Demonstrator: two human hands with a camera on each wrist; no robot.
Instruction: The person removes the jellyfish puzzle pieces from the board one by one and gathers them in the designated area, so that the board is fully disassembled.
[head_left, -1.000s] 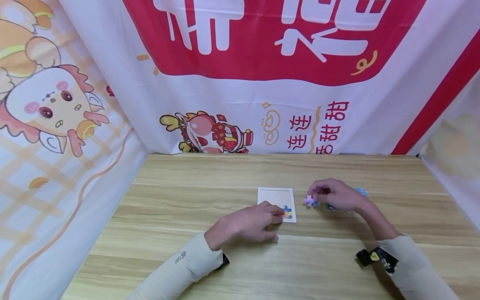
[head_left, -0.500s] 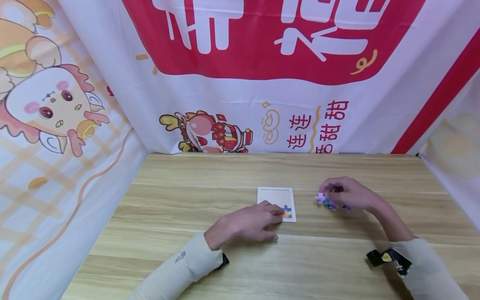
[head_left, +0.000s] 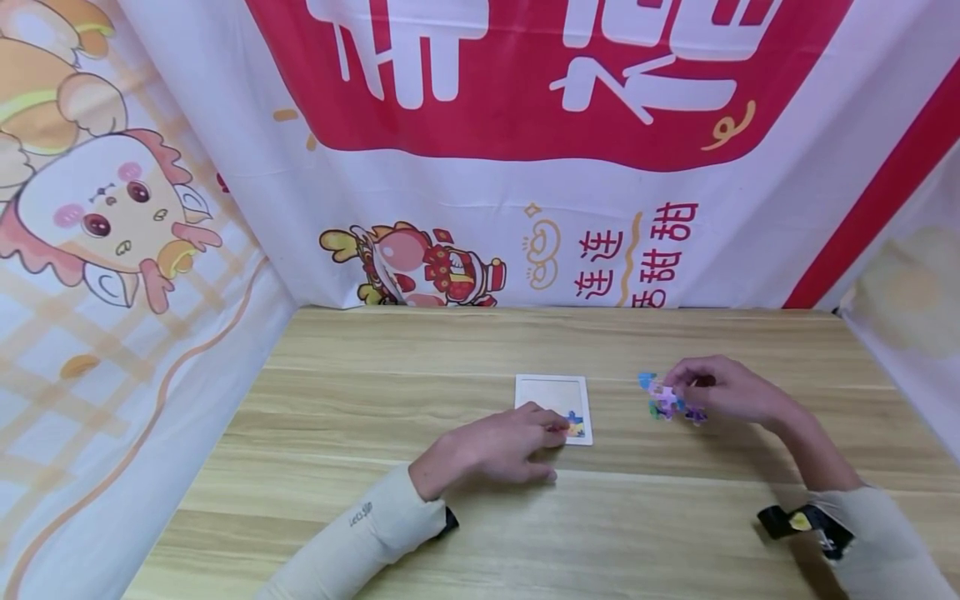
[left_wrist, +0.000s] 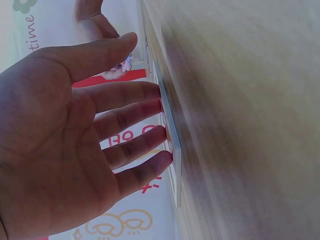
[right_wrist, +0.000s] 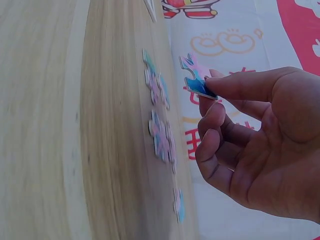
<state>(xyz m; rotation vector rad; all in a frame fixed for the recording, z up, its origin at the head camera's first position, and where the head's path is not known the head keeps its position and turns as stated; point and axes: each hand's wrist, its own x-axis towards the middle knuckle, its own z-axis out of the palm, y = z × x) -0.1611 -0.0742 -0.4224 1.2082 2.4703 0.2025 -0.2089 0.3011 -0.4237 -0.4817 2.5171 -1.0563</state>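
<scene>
A small white puzzle board [head_left: 551, 393] lies flat on the wooden table [head_left: 450, 517], with one colourful piece [head_left: 574, 423] set in its near right corner. My left hand [head_left: 558, 427] rests on the board's near edge. In the left wrist view its straight fingers [left_wrist: 150, 125] touch the thin board [left_wrist: 172, 150]. To the right of the board, my right hand [head_left: 672, 390] pinches a pink and blue puzzle piece [right_wrist: 197, 77] between thumb and forefinger, held just above the table. Loose pieces [head_left: 667, 407] lie under and beside that hand.
Several loose pieces [right_wrist: 161, 135] lie in a row on the wood near my right hand [right_wrist: 209, 95]. Printed cloth banners [head_left: 480, 167] wall in the table at the back and both sides. A black strap [head_left: 802, 523] shows on my right wrist.
My right hand has slid rightward, away from the board, with the pink piece in its fingers. My left hand has stayed on the board's edge.
</scene>
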